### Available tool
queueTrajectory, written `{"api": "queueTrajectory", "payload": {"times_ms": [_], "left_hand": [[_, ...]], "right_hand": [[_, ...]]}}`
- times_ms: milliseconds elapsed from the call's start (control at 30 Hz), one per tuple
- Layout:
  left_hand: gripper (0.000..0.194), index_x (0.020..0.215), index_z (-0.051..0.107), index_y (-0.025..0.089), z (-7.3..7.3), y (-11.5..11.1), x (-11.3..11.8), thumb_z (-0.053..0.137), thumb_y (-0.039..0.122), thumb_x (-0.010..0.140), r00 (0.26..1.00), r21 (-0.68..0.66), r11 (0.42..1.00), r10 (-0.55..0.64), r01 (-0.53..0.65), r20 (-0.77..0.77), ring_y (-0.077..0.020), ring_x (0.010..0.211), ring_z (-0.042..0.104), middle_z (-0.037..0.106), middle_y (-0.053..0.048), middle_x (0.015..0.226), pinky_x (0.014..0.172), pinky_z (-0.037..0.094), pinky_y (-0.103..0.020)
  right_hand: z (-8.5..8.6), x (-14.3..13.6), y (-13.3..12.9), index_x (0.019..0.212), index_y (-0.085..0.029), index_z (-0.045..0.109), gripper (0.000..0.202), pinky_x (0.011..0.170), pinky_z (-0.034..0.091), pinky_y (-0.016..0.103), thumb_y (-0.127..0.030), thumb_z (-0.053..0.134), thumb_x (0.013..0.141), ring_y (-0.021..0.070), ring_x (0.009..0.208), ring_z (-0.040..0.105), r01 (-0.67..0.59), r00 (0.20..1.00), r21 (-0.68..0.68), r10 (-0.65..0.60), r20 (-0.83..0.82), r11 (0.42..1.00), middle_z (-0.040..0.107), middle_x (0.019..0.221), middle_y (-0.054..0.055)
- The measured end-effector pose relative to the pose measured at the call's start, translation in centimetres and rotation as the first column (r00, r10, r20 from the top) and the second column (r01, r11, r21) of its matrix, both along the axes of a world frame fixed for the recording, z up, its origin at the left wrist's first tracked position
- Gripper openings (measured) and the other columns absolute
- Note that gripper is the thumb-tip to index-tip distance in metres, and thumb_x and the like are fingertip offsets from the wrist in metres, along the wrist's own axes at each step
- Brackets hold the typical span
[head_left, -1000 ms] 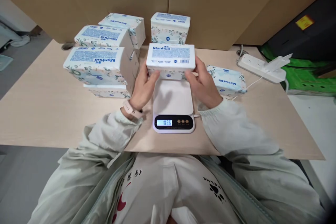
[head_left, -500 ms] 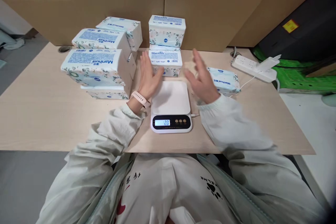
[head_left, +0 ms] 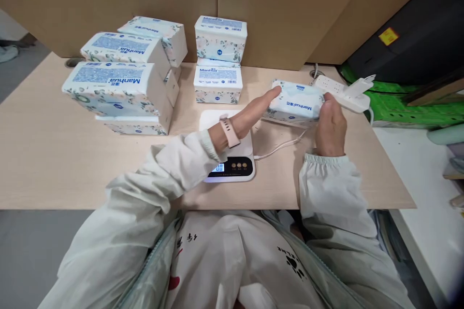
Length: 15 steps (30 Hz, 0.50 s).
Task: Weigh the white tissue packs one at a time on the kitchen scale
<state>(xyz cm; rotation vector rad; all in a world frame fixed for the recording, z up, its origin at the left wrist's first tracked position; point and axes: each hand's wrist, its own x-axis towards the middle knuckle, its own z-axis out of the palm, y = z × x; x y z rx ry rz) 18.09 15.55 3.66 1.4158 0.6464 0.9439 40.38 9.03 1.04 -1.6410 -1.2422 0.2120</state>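
Between my two hands is a white pack of tissues [head_left: 295,104] with blue lettering and a floral print, at the right of the table. My left hand [head_left: 255,113], with a pink band at its wrist, presses the pack's left end. The right hand [head_left: 330,128] grips the opposite end, thumb near the top edge. Whether the pack rests on the table or is slightly raised, I cannot tell. Under my left forearm stands a white kitchen scale [head_left: 242,169]; its display, partly covered, reads 0.0.
Stacked tissue packs [head_left: 112,82] stand at the left, and another stack [head_left: 218,84] is behind the scale. A white power strip [head_left: 340,91] lies close to my right hand. The scale's white cable [head_left: 281,146] crosses the table. Cardboard boxes [head_left: 271,24] line the back.
Both hands have moved right, from either side above the scale to the ends of the right-hand tissue pack, and taken hold of it. The view has shifted slightly right.
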Motion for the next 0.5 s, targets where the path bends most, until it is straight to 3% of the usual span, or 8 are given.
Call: {"api": "queueTrajectory", "payload": {"times_ms": [67, 100, 167, 233, 367, 500], "left_hand": [[0.047, 0.141, 0.071, 0.020, 2.5, -2.5, -2.9, 0.043, 0.047, 0.115, 0.999, -0.019, 0.999, -0.047, 0.047, -0.017, -0.0307, 0.161, 0.047, 0.063, -0.006, 0.158, 0.137, 0.033, -0.057], [0.044, 0.145, 0.069, 0.020, 3.7, -4.1, -4.8, 0.046, 0.042, 0.114, 1.000, 0.034, 0.999, 0.003, -0.002, -0.021, -0.0303, 0.165, 0.040, 0.061, -0.004, 0.160, 0.139, 0.028, -0.057], [0.046, 0.152, 0.065, 0.022, 5.5, -7.7, -8.7, 0.057, 0.039, 0.110, 0.994, 0.096, 0.991, 0.099, -0.094, -0.046, -0.0317, 0.168, 0.030, 0.058, 0.000, 0.162, 0.140, 0.023, -0.058], [0.054, 0.158, 0.060, 0.032, 6.3, -11.3, -12.3, 0.067, 0.047, 0.106, 0.983, 0.085, 0.984, 0.165, -0.157, -0.087, -0.0316, 0.169, 0.028, 0.053, 0.005, 0.168, 0.142, 0.024, -0.053], [0.055, 0.158, 0.059, 0.039, 5.0, -15.8, -16.5, 0.069, 0.050, 0.105, 0.906, -0.049, 0.925, 0.356, -0.376, -0.229, -0.0313, 0.168, 0.032, 0.049, 0.006, 0.170, 0.143, 0.023, -0.052], [0.053, 0.156, 0.062, 0.035, 2.5, -15.7, -17.4, 0.068, 0.050, 0.105, 0.884, -0.064, 0.905, 0.393, -0.421, -0.251, -0.0312, 0.165, 0.039, 0.053, 0.001, 0.167, 0.141, 0.030, -0.053]], "right_hand": [[2.1, -2.3, -1.7, 0.152, -0.021, 0.064, 0.064, 0.132, 0.037, 0.052, -0.062, 0.042, 0.108, 0.0314, 0.153, 0.056, -0.037, 0.998, 0.124, 0.032, 0.046, 0.992, 0.063, 0.159, 0.015], [3.1, -3.5, -2.6, 0.155, -0.021, 0.061, 0.064, 0.131, 0.038, 0.051, -0.061, 0.042, 0.109, 0.0317, 0.154, 0.054, -0.079, 0.994, 0.177, 0.065, 0.085, 0.981, 0.061, 0.162, 0.015], [4.7, -6.3, -4.6, 0.161, -0.024, 0.055, 0.061, 0.132, 0.037, 0.055, -0.056, 0.039, 0.112, 0.0327, 0.156, 0.053, -0.185, 0.973, 0.199, 0.151, 0.176, 0.962, 0.059, 0.165, 0.013], [5.4, -8.9, -6.2, 0.163, -0.026, 0.051, 0.057, 0.129, 0.041, 0.060, -0.050, 0.039, 0.113, 0.0333, 0.148, 0.060, -0.310, 0.926, 0.148, 0.264, 0.270, 0.939, 0.064, 0.160, 0.012], [4.3, -12.3, -7.5, 0.164, -0.025, 0.048, 0.053, 0.119, 0.052, 0.057, -0.037, 0.041, 0.113, 0.0290, 0.128, 0.073, -0.505, 0.822, 0.034, 0.468, 0.325, 0.863, 0.074, 0.146, 0.012], [1.9, -13.0, -6.7, 0.162, -0.025, 0.052, 0.053, 0.106, 0.060, 0.054, -0.041, 0.044, 0.112, 0.0299, 0.118, 0.076, -0.520, 0.819, -0.038, 0.511, 0.262, 0.853, 0.078, 0.137, 0.013]]}}
